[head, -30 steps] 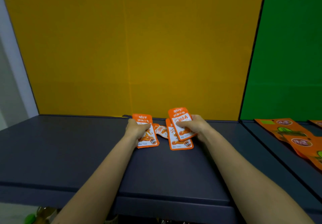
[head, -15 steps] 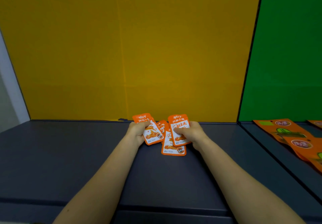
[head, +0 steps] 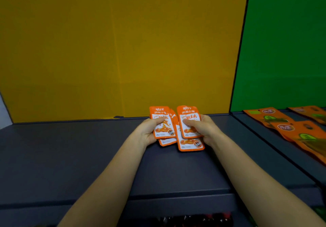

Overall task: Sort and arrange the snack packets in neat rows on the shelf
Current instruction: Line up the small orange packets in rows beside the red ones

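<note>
Left hand (head: pixel 147 131) and right hand (head: pixel 205 129), near but apart, grip left packet (head: pixel 163 120) and right packet (head: pixel 189 119) face-up over loose packets (head: pixel 190 144) at the rear of the shelf (head: pixel 70 156), presumably squaring a row

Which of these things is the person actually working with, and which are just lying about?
In the job: left hand, gripping one small orange packet; right hand, gripping a second packet; loose packets beneath them; grey shelf.
Lying about: larger orange pouches, untouched on the neighbouring shelf; yellow back panel; green panel.
</note>
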`<action>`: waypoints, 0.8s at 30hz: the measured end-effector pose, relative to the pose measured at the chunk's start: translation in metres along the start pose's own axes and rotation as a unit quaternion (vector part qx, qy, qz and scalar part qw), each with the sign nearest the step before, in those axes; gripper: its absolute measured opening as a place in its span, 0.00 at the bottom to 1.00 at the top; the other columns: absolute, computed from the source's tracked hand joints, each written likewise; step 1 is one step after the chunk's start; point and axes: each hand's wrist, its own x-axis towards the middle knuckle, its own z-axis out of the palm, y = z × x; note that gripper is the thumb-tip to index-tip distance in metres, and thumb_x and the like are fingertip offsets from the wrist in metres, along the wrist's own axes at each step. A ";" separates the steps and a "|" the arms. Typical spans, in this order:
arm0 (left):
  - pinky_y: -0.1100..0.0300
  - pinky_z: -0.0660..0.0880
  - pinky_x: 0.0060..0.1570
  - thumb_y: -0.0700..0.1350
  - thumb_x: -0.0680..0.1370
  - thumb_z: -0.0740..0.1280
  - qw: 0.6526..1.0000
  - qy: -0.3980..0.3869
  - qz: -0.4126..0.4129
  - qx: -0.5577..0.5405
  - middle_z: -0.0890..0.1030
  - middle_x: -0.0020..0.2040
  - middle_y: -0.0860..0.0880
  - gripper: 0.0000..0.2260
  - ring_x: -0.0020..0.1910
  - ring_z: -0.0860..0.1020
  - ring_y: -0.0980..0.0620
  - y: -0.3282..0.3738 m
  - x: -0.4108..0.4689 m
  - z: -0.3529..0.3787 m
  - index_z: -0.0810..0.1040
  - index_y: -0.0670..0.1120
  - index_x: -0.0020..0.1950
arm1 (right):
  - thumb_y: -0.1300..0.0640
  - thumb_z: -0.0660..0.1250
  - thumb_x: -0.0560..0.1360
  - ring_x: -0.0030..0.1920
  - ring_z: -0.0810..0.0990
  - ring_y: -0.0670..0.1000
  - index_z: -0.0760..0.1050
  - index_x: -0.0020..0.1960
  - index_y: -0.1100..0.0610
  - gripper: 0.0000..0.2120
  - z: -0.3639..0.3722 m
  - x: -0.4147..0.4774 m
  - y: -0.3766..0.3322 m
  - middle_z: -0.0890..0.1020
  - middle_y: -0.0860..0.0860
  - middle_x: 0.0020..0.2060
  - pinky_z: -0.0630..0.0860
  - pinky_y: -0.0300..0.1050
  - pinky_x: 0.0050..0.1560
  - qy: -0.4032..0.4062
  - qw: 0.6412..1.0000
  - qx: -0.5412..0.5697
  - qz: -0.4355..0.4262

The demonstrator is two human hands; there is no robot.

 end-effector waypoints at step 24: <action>0.44 0.78 0.54 0.36 0.71 0.71 0.932 -0.323 0.083 0.140 0.81 0.57 0.41 0.25 0.52 0.81 0.41 -0.089 -0.095 0.138 0.68 0.41 0.66 | 0.59 0.69 0.73 0.38 0.83 0.52 0.77 0.51 0.59 0.08 -0.112 -0.169 -0.002 0.84 0.54 0.43 0.80 0.40 0.33 0.247 0.945 0.183 -0.112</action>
